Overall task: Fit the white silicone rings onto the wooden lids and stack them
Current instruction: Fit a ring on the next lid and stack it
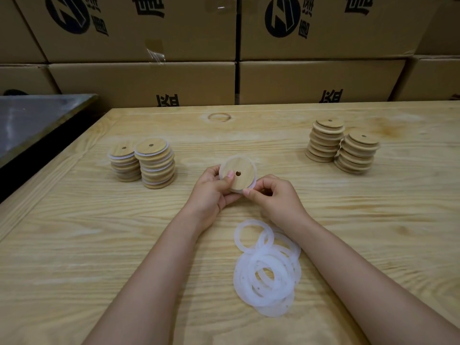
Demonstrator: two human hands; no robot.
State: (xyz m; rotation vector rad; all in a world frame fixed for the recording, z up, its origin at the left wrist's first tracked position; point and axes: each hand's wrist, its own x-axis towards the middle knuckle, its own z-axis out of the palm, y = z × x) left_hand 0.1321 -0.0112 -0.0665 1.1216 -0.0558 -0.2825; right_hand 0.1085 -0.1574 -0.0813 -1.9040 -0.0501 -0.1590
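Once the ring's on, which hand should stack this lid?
Left, probably. The left hand grips the round wooden lid, and the stacks of ringed wooden lids stand on its side. The right hand only pinches the white silicone ring at the rim.

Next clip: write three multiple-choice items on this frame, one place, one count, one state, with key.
1. The loose white rings lie: A) beside the right forearm; B) on the left stacks; C) on the boxes.
2. Lid stacks on the table: A) two; B) four; C) six.
3. The held lid is: A) lying on the table; B) gripped by both hands; C) atop a stack.
Key: 1 A, pile lies by that forearm; 2 B, two left, two right; 3 B, left hand and right hand hold it.
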